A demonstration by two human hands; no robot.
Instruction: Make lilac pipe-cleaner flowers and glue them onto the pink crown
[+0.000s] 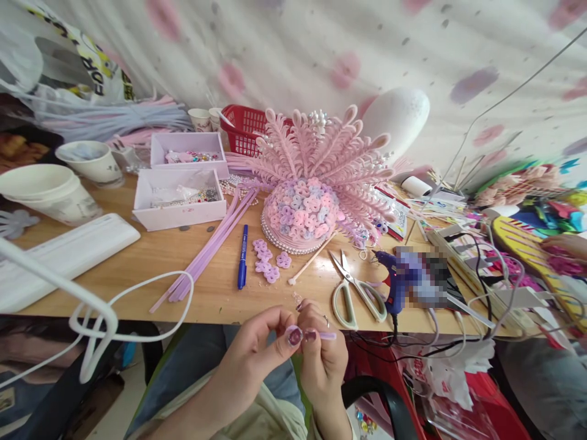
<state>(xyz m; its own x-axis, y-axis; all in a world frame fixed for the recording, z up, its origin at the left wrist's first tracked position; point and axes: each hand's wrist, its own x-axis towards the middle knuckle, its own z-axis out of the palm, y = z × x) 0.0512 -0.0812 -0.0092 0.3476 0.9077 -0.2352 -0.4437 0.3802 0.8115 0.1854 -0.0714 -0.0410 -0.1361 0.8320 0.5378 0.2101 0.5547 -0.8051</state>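
My left hand [263, 345] and my right hand [324, 354] meet just in front of the table edge, with thumbs and fingertips pinched together. Between them is a short lilac pipe cleaner [328, 336]; one end sticks out past my right thumb, and the fingers hide the rest. On the table beyond lie several small lilac pipe-cleaner flowers [266, 267]. A blue marker [243, 256] is to their left, and scissors [351, 284] with pale handles lie spread to the right. Behind stands a dome [300, 214] covered in pink, lilac and grey flowers, edged with pearls.
Long lilac pipe cleaners [215, 238] lie at the left, near white boxes [181, 215] of beads. Pink feathery plumes [316, 146] fan out behind the dome. At the right are a blue glue gun [395, 275] and cables. A white cable [137, 336] loops across the front left.
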